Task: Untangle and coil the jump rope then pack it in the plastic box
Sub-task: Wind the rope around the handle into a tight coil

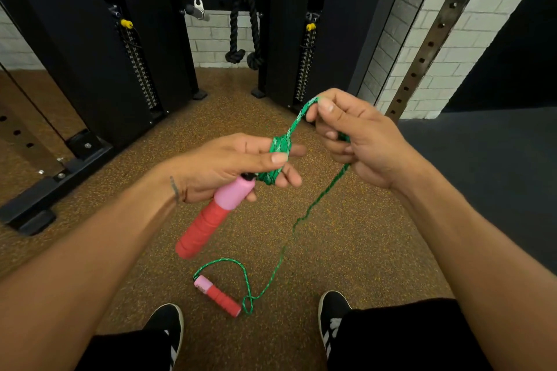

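The jump rope (316,205) is green cord with two pink-and-red handles. My left hand (229,166) holds one handle (211,217) against the palm, and several turns of cord (278,147) are wound around its fingers. My right hand (358,138) pinches the cord a little above and to the right, with a taut stretch running between both hands. From my right hand the cord hangs down to the floor, where it forms a loose loop ending at the second handle (218,295) between my shoes. No plastic box is in view.
A black cable machine with two weight stacks (141,75) stands ahead on the brown speckled floor (346,250), and a black triceps rope (244,36) hangs between them. A drilled steel upright (428,48) leans at the right. My shoes (331,313) flank the floor handle.
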Action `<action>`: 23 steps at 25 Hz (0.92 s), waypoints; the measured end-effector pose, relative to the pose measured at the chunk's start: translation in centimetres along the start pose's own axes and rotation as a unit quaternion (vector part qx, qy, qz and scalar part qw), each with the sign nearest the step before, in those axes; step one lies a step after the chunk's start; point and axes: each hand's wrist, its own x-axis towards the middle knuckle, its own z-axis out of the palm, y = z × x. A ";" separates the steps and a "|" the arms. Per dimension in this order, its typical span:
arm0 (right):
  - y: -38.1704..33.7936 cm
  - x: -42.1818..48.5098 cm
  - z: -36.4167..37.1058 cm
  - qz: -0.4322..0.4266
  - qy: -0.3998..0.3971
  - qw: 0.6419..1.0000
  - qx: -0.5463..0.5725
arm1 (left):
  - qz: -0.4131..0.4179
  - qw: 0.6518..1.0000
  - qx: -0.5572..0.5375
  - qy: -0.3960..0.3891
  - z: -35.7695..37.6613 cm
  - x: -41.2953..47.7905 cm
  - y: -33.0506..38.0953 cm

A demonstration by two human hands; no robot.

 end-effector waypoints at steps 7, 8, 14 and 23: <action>1.6 0.9 -0.9 0.051 0.102 0.992 -0.057 | 0.035 0.999 0.011 -0.031 1.2 0.3 -0.1; 1.9 0.9 -1.0 0.066 0.105 0.990 -0.071 | 0.044 0.998 -0.019 -0.038 1.3 0.2 0.0; 2.2 0.7 -1.5 0.183 0.005 0.982 -0.057 | 0.139 0.962 -0.232 0.033 0.6 -0.1 0.8; 2.8 1.0 -0.7 0.190 -0.035 0.981 -0.031 | 0.200 0.921 -0.300 0.149 -0.9 0.1 1.5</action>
